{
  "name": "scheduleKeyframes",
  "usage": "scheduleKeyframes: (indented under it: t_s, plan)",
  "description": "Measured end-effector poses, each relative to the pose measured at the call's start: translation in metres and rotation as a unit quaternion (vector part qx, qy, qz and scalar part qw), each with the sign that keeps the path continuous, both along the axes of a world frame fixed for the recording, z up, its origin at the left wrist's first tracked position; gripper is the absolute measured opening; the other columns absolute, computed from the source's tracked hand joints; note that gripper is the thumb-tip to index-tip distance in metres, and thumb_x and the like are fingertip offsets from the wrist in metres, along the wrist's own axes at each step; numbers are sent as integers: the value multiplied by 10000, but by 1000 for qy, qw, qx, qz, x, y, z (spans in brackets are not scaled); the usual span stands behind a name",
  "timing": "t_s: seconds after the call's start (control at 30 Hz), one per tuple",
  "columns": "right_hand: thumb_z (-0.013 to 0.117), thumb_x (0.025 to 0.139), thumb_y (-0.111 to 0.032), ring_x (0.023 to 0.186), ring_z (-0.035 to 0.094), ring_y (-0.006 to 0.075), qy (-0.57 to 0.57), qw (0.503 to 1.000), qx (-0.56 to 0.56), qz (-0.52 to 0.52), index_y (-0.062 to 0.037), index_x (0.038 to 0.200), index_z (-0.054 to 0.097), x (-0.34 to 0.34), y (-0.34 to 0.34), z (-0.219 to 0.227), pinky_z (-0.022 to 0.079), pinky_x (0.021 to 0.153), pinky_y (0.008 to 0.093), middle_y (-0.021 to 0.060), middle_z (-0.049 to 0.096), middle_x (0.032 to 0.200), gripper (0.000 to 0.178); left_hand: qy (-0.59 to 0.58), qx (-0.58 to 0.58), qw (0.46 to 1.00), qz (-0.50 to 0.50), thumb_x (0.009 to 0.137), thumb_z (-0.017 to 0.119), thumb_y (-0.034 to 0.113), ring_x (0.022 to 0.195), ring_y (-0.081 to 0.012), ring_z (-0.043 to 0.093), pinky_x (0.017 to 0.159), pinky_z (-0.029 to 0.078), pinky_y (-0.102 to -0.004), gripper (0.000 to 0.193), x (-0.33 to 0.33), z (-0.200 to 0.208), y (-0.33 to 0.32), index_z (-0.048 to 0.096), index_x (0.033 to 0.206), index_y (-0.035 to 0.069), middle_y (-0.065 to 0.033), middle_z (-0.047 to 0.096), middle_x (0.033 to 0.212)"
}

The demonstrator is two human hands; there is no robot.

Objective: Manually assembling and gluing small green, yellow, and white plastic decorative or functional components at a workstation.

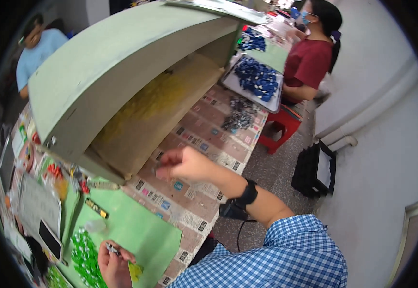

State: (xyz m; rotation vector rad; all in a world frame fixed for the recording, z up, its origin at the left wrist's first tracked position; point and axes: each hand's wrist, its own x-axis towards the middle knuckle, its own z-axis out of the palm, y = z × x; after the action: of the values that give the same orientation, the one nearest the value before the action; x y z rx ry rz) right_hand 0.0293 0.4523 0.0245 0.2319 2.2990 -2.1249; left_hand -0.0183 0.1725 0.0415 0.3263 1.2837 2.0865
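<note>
My right hand [182,163] reaches out over the patterned table top [204,139], just below the open front of a large pale green hood [122,62]. Its fingers are pinched together and blurred, and I cannot make out anything between them. A black band [248,194] is on that wrist. My left hand [115,263] rests low over a green mat [139,225] and grips a small dark part [113,249]. A heap of small green parts [85,259] lies just left of it, and a yellow piece [135,271] sits at its right.
Dark grey parts [237,116] are piled farther along the table, beyond them a tray of blue parts [258,79]. A person in a red shirt [308,62] sits there by a red stool [282,128]. A black crate [314,170] stands on the floor. A phone [50,240] lies at left.
</note>
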Motion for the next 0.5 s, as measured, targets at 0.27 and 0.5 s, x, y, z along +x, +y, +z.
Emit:
scheduleKeyframes:
  t_s: [0.27,0.5]
  plan:
    - [654,807,-145,833,586,134,67,945,-62,-314,3,1307,326,-49,115,-24,480,693,266,119,624,1041,617,13,31,992,-121,933,488,123,777,-155,546,703,450,-283,222,-17,6,42,503,1115,-3,-74,581,899]
    - [622,781,-109,731,620,214,197,823,298,-441,-31,880,641,25,136,-12,481,647,303,122,649,837,128,-52,-4,996,-69,932,474,87,780,-169,550,687,455,-285,210,-7,-12,6,513,1117,-6,-85,578,972]
